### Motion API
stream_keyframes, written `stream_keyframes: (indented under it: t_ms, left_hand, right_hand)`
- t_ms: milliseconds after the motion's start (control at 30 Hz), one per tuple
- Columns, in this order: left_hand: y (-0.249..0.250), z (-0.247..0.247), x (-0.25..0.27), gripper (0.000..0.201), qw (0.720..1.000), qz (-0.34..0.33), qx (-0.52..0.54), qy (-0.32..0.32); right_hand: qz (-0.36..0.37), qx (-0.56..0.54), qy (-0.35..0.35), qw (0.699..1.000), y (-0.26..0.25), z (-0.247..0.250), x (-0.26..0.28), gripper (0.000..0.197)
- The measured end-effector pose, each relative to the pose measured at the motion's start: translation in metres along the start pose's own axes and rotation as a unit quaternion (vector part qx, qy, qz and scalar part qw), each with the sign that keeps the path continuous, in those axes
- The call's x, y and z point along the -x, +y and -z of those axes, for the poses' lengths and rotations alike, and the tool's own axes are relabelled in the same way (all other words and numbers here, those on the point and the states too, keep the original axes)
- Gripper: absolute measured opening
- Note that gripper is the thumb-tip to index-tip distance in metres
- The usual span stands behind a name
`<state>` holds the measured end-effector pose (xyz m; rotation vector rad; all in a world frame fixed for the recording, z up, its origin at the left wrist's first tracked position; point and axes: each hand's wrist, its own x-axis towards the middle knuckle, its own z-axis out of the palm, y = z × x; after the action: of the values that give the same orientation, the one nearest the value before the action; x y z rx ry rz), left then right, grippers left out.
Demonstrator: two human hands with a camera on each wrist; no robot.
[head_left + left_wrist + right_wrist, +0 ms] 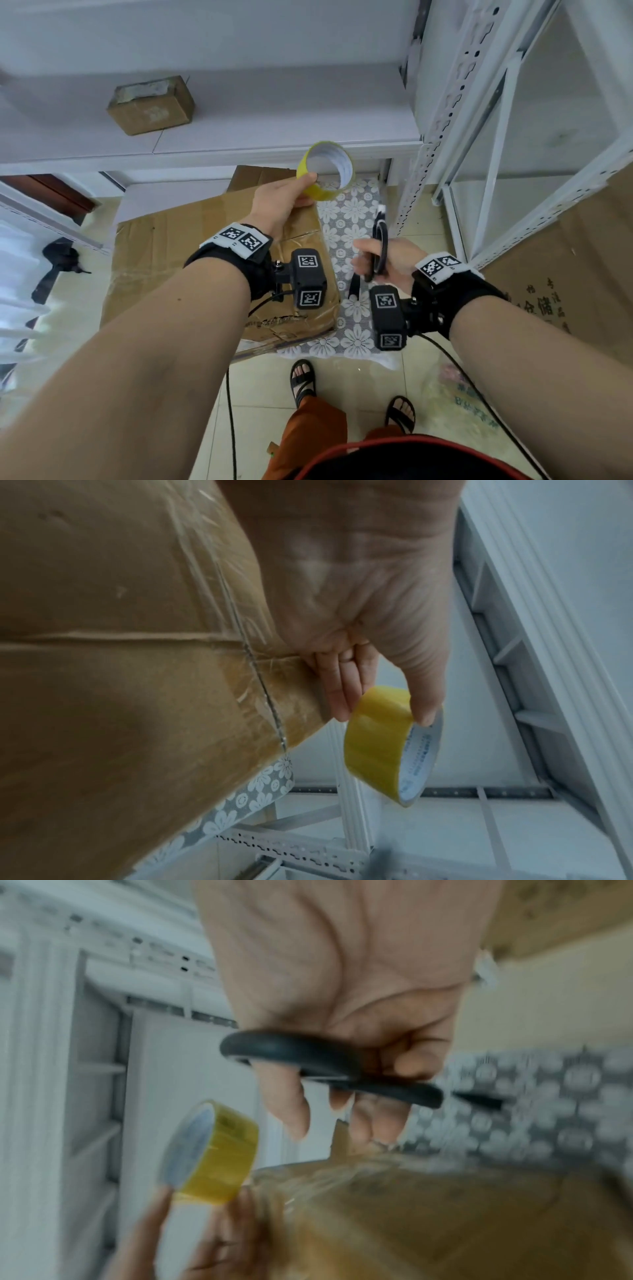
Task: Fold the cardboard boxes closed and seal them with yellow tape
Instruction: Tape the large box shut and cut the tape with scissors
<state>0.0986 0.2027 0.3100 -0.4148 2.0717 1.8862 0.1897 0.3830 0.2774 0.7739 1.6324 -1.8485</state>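
A large cardboard box (191, 246) lies closed below my arms, with clear tape along its seam (240, 620). My left hand (284, 202) pinches a roll of yellow tape (327, 169) between thumb and fingers, held above the box's far right corner; the roll (380, 739) also shows in the left wrist view and the roll (212, 1153) in the right wrist view. My right hand (380, 257) grips black scissors (378, 245), blades pointing away, to the right of the box. In the right wrist view the fingers pass through the scissors' handle (308, 1056).
A small taped cardboard box (150, 104) sits on a white shelf (274, 137). A flower-patterned mat (349, 219) lies under the big box. White metal racking (479, 137) stands at right, with a flattened carton (565, 274) beside it. My sandalled feet (303, 378) stand on the tiled floor.
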Motion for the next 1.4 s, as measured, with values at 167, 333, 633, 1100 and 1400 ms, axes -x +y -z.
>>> stream_keyframes:
  t_ms: [167,333,633,1100,1400]
  left_hand:
    - [-0.006,0.010,-0.006,0.047,0.996,0.029,0.084,-0.010]
    - [-0.007,0.017,-0.011,0.052,0.992,0.050,0.115,-0.018]
    - [0.004,0.030,-0.022,0.046,0.990,0.086,0.057,-0.096]
    - [0.017,0.031,-0.021,0.033,0.981,0.084,-0.058,-0.163]
    - [0.012,0.061,-0.010,0.057,0.875,-0.073,-0.431,0.206]
  right_hand:
    - [0.059,-0.083,-0.026,0.994,-0.019,-0.042,-0.007,0.009]
    - [0.081,0.022,-0.003,0.996,-0.019,-0.059,-0.024,0.009]
    - [0.048,-0.070,0.001,0.996,-0.034,-0.058,-0.040,0.016]
    - [0.017,-0.174,0.061,0.983,-0.056,-0.054,-0.039,0.022]
    - [-0.047,-0.118,0.125,0.984,-0.051,-0.050,-0.053,0.008]
